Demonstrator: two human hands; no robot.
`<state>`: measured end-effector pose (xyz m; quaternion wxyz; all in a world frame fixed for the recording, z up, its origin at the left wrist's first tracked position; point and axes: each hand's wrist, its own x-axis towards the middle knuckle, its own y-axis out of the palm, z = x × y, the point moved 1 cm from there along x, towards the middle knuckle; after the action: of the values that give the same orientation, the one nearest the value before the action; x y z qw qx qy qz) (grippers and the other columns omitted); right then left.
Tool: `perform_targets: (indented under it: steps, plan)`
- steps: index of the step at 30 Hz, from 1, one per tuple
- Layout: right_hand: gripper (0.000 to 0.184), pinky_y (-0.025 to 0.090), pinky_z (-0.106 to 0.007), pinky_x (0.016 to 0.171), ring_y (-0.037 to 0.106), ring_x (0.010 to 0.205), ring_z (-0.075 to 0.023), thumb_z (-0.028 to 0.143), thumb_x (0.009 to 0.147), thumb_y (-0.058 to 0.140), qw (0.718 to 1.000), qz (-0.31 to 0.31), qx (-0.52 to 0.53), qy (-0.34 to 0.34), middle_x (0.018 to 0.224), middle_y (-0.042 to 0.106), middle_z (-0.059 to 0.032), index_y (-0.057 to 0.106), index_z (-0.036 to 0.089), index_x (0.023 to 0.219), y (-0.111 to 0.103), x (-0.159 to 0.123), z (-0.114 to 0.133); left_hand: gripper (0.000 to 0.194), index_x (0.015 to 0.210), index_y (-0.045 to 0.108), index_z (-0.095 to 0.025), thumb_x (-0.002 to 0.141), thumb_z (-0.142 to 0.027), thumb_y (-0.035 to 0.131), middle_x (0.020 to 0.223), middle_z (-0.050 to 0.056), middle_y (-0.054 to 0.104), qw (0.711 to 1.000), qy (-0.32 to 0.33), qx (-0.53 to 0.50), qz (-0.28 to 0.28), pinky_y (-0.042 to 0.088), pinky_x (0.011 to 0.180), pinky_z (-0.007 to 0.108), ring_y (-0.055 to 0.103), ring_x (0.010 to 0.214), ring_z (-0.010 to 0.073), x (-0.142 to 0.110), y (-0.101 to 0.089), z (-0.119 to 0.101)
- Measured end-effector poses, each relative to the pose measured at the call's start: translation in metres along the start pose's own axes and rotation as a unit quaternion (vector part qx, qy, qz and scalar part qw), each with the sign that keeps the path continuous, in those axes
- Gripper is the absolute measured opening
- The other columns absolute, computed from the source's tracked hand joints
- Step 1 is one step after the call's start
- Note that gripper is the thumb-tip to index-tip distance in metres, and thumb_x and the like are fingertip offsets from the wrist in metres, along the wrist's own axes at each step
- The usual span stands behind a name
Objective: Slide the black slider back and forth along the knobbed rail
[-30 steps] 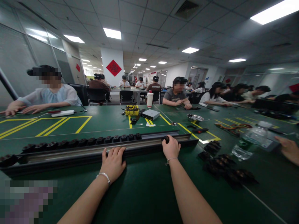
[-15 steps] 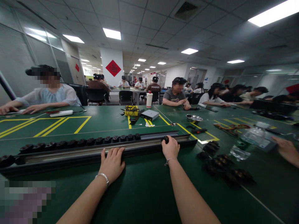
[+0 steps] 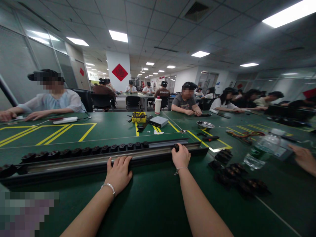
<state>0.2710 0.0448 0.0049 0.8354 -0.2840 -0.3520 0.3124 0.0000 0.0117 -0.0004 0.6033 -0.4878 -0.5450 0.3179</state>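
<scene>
A long dark metal channel (image 3: 81,161) lies across the table in front of me. My left hand (image 3: 119,172) rests on its near edge near the middle, fingers laid over the rim and thumb apart. Toward the channel's right end, my right hand (image 3: 181,155) is closed around a small round black part (image 3: 176,147), just above or in the channel; the fingers hide whether it touches. Behind runs a second rail (image 3: 168,144), grey at its exposed right end. A row of similar black parts (image 3: 96,150) lines its left and middle stretch.
Loose black parts (image 3: 233,171) are grouped on the table (image 3: 153,204) at right, beside a water bottle (image 3: 261,149). Another person's hand (image 3: 302,159) reaches in there. Beyond stand a metal bowl (image 3: 205,125), a grey box (image 3: 158,121) and a white tumbler (image 3: 157,106). People sit opposite.
My hands and the channel have barely moved. The person opposite has shifted their hands slightly.
</scene>
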Motion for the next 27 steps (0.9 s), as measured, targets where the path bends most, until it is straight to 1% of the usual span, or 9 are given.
perform_targets:
  steps: [10, 17, 23, 27]
  plan:
    - [0.036, 0.023, -0.045, 0.098, 0.042, 0.114, -0.0228, 0.028, 0.077, 0.045, 1.0, -0.012, -0.002, 0.0, 0.115, 0.054, -0.0093, 0.055, 0.02, 0.11, 0.0014, -0.0005, -0.0003, 0.049, 0.121, 0.046, -0.024, 0.072, -0.028, 0.046, 0.12, 0.007, 0.054, 1.0, 0.0, 0.004, 0.002, 0.004, 0.105, 0.051, 0.042, 0.115, 0.0238, -0.0008, -0.0032, -0.002]
    - [0.036, 0.024, -0.044, 0.098, 0.041, 0.114, -0.0239, 0.028, 0.077, 0.044, 1.0, -0.014, 0.004, -0.002, 0.115, 0.055, -0.0109, 0.056, 0.018, 0.11, -0.001, 0.0006, -0.0019, 0.049, 0.121, 0.046, -0.025, 0.072, -0.028, 0.045, 0.119, 0.007, 0.055, 1.0, 0.004, 0.005, -0.004, 0.005, 0.105, 0.051, 0.043, 0.115, 0.0242, -0.0009, -0.0021, -0.0009]
    - [0.037, 0.022, -0.045, 0.099, 0.039, 0.117, -0.0241, 0.029, 0.078, 0.044, 1.0, -0.009, 0.006, 0.001, 0.117, 0.054, -0.0108, 0.055, 0.019, 0.112, -0.0013, 0.001, -0.0029, 0.048, 0.121, 0.046, -0.024, 0.072, -0.028, 0.045, 0.119, 0.007, 0.055, 1.0, 0.007, 0.003, -0.008, 0.004, 0.105, 0.052, 0.043, 0.115, 0.0244, -0.0011, -0.0008, 0.0001]
    - [0.037, 0.023, -0.043, 0.098, 0.041, 0.116, -0.0237, 0.03, 0.078, 0.043, 1.0, -0.005, 0.006, 0.003, 0.117, 0.054, -0.0103, 0.055, 0.019, 0.111, -0.0013, 0.0016, -0.0032, 0.048, 0.121, 0.046, -0.024, 0.072, -0.028, 0.045, 0.119, 0.006, 0.055, 1.0, 0.009, 0.0, -0.008, 0.004, 0.105, 0.052, 0.042, 0.115, 0.0244, -0.0009, -0.0006, 0.0]
